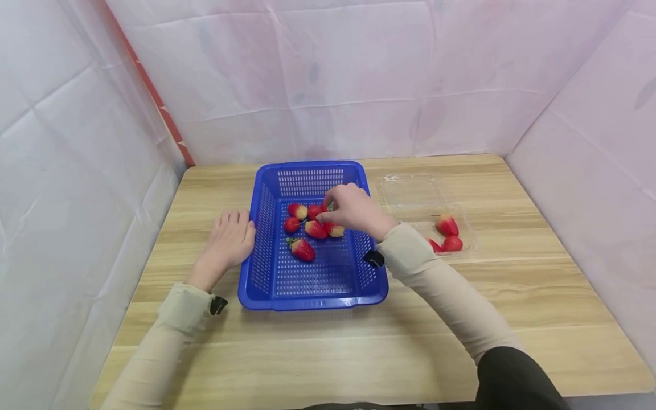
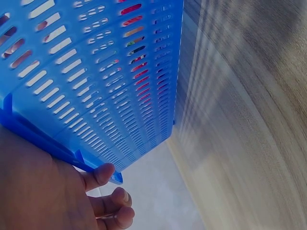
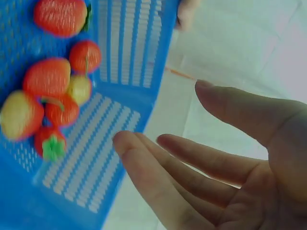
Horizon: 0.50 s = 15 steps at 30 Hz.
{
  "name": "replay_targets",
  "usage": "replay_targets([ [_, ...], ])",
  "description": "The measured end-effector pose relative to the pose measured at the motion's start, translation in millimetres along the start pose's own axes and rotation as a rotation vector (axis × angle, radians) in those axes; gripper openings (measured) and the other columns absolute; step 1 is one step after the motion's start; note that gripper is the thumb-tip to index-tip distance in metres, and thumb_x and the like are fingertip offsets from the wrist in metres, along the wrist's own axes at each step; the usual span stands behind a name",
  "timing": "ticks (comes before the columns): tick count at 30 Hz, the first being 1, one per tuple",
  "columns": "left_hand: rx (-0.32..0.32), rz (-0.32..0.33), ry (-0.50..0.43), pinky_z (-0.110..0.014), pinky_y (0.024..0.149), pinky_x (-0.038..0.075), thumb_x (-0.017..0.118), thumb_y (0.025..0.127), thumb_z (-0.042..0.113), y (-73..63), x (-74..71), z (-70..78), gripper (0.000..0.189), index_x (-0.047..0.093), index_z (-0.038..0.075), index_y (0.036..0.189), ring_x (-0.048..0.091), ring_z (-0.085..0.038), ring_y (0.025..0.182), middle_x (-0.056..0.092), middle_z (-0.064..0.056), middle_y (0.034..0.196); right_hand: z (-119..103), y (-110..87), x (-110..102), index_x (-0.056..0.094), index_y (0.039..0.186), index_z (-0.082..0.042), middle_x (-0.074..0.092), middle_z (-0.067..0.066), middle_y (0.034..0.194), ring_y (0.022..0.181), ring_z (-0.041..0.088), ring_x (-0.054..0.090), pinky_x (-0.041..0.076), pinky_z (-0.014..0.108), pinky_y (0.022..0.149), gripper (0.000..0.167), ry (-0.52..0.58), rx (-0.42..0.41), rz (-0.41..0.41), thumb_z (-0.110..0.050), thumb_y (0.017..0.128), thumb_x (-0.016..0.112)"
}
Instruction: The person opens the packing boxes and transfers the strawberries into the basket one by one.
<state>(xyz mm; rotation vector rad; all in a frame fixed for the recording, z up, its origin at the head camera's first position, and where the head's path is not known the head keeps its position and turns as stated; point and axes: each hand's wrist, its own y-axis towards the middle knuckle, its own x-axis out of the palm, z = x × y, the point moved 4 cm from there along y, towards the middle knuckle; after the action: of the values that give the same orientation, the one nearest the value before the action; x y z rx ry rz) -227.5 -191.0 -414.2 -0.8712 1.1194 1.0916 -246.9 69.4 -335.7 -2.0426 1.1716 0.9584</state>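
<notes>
Pale cloth walls (image 1: 348, 74) round wooden surface (image 1: 307, 356). Blue basket (image 1: 314, 304) holds strawberries (image 1: 301, 250) and cherry-like fruit (image 1: 292, 225), sides likely stopping them rolling. Left hand (image 1: 229, 238) rests against basket's left rim, fingers (image 2: 109, 205) loosely bent, probably steadying. Right hand (image 1: 353, 209) hangs over fruit; right wrist view shows what head view leaves unclear: thumb (image 3: 240, 103) and fingers wide apart, holding nothing. Only head view shows clear box (image 1: 410, 213) with more red fruit (image 1: 447, 225), right of basket.

Wood-grain table (image 1: 318, 359): blue basket (image 1: 314, 303); clear plastic container (image 1: 410, 193) just beside.
</notes>
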Motion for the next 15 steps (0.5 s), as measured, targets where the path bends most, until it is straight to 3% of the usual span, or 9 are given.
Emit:
replay_targets([
  [6,-0.002,-0.002,-0.002,-0.047,0.079,0.031,0.023,0.106,0.025,-1.3,0.6,0.7,0.035,0.045,-0.001,0.111,0.039,-0.035,0.092,0.044,-0.017,0.099,23,-14.4,-26,0.068,0.108,0.006,0.070,0.020,0.100,0.087,0.030,0.066,0.054,0.043,0.078,0.032,0.011,0.007,0.071,-0.017,0.088,0.075],
  [15,0.002,0.005,-0.018,-0.047,0.079,0.031,0.022,0.105,0.025,-5.2,-1.7,-1.2,0.034,0.044,0.000,0.109,0.038,-0.035,0.091,0.044,-0.017,0.098,75,-44.2,-57,0.067,0.107,0.008,0.069,0.022,0.094,0.087,0.034,0.067,0.051,0.048,0.079,0.030,-0.020,0.055,0.177,-0.014,0.088,0.073],
])
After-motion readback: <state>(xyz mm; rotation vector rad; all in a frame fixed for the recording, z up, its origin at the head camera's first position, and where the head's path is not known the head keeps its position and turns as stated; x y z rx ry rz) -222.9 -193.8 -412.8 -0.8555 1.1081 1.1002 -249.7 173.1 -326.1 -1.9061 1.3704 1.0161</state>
